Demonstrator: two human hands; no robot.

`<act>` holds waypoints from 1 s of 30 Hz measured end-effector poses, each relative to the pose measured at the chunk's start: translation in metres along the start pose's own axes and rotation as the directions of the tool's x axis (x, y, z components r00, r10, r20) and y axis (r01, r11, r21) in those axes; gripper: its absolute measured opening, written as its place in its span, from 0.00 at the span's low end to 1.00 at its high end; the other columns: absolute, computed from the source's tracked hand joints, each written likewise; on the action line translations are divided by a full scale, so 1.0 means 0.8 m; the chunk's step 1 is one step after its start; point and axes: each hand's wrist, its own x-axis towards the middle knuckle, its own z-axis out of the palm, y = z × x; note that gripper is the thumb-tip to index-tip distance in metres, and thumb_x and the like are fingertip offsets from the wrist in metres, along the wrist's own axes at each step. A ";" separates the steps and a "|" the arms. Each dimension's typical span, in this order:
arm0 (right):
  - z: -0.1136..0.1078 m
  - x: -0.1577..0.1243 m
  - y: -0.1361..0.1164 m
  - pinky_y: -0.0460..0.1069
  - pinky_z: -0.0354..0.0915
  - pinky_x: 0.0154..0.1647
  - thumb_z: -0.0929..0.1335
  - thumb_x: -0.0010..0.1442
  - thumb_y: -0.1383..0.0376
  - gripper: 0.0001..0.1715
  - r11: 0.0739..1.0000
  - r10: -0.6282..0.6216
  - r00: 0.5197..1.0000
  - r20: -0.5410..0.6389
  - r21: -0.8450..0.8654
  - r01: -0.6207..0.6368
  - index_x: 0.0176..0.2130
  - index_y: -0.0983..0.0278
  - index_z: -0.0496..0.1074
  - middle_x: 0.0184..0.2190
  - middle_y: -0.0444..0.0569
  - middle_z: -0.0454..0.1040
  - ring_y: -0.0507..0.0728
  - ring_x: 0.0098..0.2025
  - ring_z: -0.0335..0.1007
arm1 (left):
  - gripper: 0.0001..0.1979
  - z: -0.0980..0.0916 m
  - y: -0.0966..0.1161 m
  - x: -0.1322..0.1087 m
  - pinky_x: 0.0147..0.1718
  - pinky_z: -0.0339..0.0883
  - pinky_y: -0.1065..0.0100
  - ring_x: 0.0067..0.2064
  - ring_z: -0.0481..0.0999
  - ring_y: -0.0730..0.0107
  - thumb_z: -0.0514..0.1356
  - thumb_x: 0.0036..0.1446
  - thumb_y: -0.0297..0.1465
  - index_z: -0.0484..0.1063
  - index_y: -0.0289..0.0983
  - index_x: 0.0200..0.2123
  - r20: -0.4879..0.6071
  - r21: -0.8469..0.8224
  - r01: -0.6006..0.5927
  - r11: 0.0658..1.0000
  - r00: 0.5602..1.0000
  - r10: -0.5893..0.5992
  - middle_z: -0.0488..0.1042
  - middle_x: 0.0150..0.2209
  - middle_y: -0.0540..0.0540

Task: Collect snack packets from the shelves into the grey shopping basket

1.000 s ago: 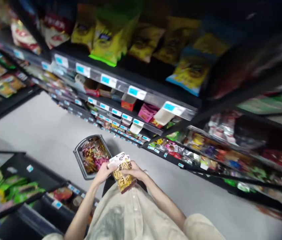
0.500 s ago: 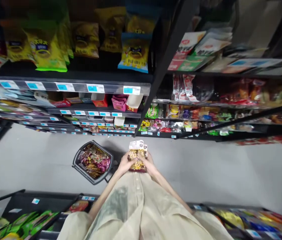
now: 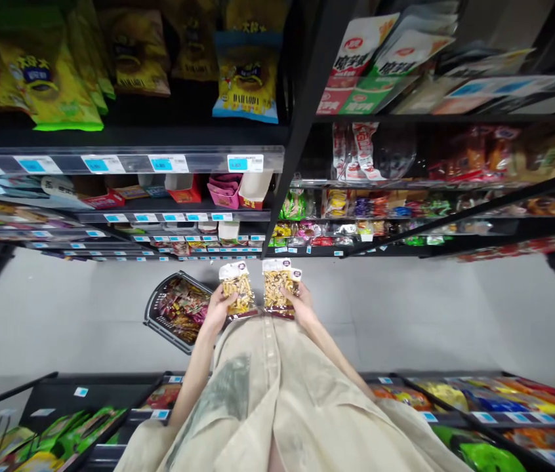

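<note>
My left hand [image 3: 218, 305] is closed around the edge of a clear snack packet [image 3: 238, 286] with a white top and a dark red bottom strip. To its right, my right hand [image 3: 302, 301] grips snack packets [image 3: 276, 285] of the same look, at least two overlapping, with the thumb across the front. Yellowish pieces show through the clear film; their exact kind I cannot tell. Both hands are in front of my body at waist height, with a small gap between the packets. Just left of my left hand, a dark shopping basket [image 3: 152, 314] holds many small colourful packets.
Ahead rise black shelves [image 3: 134, 134] with price tags, yellow snack bags [image 3: 248, 78] and pouches [image 3: 356, 65]. Grey floor [image 3: 386, 301] runs between them and more shelves with green packets [image 3: 85, 432] behind me. A dark post [image 3: 302, 111] divides the shelves ahead.
The packets, earlier held together in both hands, are now apart. My left hand has moved left with one; my right hand keeps the others. The view has shifted slightly.
</note>
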 end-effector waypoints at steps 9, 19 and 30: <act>0.043 0.000 0.001 0.57 0.74 0.51 0.82 0.44 0.56 0.29 0.990 -0.078 0.992 0.097 -0.110 0.088 0.45 0.61 0.77 0.42 0.49 0.84 0.62 0.44 0.80 | 0.27 0.029 0.007 0.005 0.56 0.73 0.51 0.52 0.82 0.49 0.77 0.46 0.41 0.79 0.35 0.47 0.127 0.024 -0.011 1.000 0.992 0.007 0.84 0.48 0.39; 0.017 0.016 -0.007 0.49 0.70 0.41 0.74 0.55 0.42 0.25 0.974 -0.149 0.989 0.024 -0.171 0.151 0.36 0.60 0.77 0.33 0.43 0.79 0.56 0.37 0.73 | 0.31 0.026 -0.019 0.012 0.50 0.75 0.57 0.44 0.83 0.61 0.78 0.42 0.46 0.75 0.40 0.46 -0.165 -0.031 -0.150 0.988 0.976 0.143 0.83 0.45 0.45; -0.017 0.029 -0.049 0.47 0.64 0.27 0.75 0.55 0.48 0.20 0.977 0.077 0.987 0.140 0.188 -0.103 0.42 0.56 0.76 0.30 0.42 0.74 0.51 0.25 0.62 | 0.12 -0.017 0.015 -0.006 0.31 0.70 0.71 0.34 0.74 0.73 0.63 0.63 0.33 0.75 0.39 0.50 -0.029 -0.396 0.013 0.918 0.999 -0.026 0.75 0.39 0.45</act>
